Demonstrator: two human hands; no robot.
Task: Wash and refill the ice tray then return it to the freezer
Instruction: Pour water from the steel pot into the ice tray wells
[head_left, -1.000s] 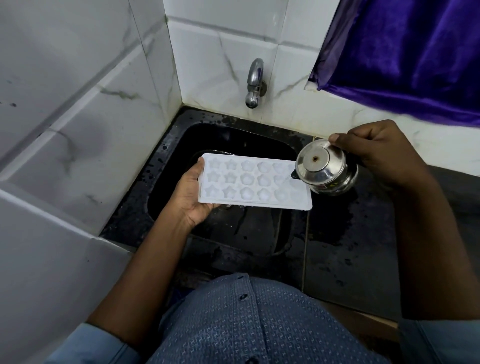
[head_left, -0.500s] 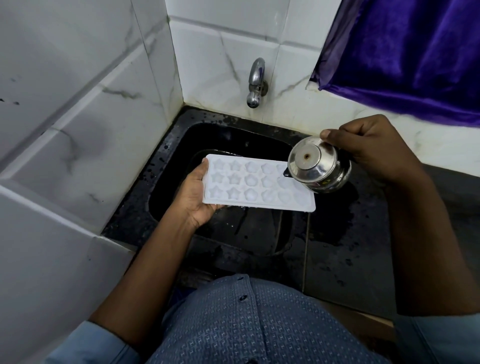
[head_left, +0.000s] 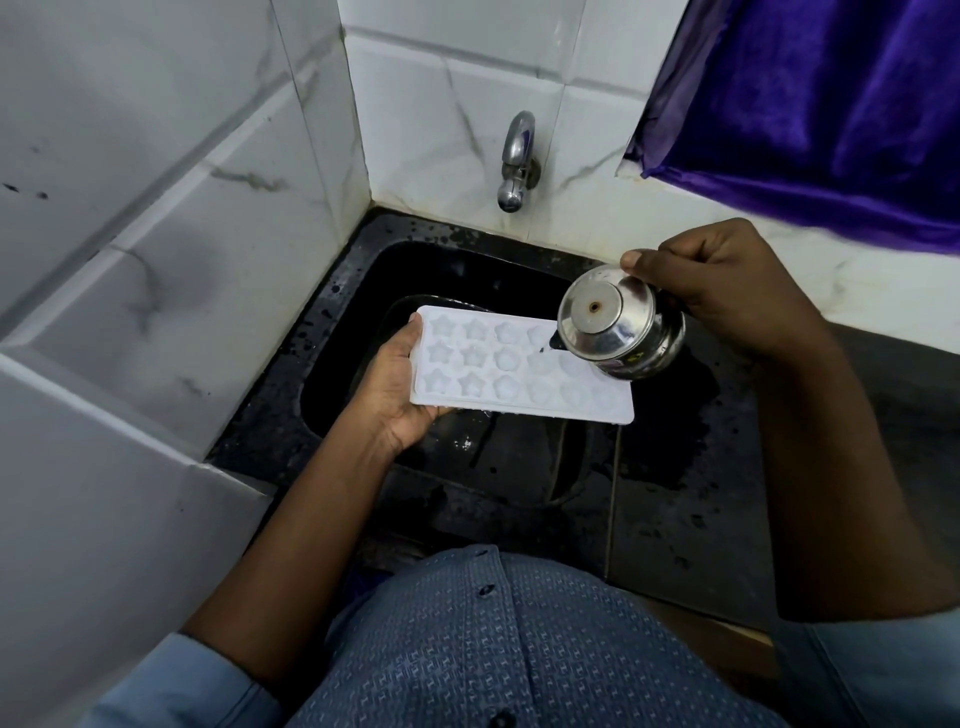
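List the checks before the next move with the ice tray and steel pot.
1. Left hand grips the ice tray by its left end: ok.
2. Tray held above the sink, so spills land in it: ok.
3. Right hand holds the steel pot tilted over the tray's right part: ok.
4. Tray roughly level: ok.
5. Every cell full: cannot tell.
6. Tap shows no stream: ok.

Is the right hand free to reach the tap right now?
Probably not yet: the right hand grips the pot, tilted over the tray. Nothing stands between it and the tap, so with the pot set down the way looks free.
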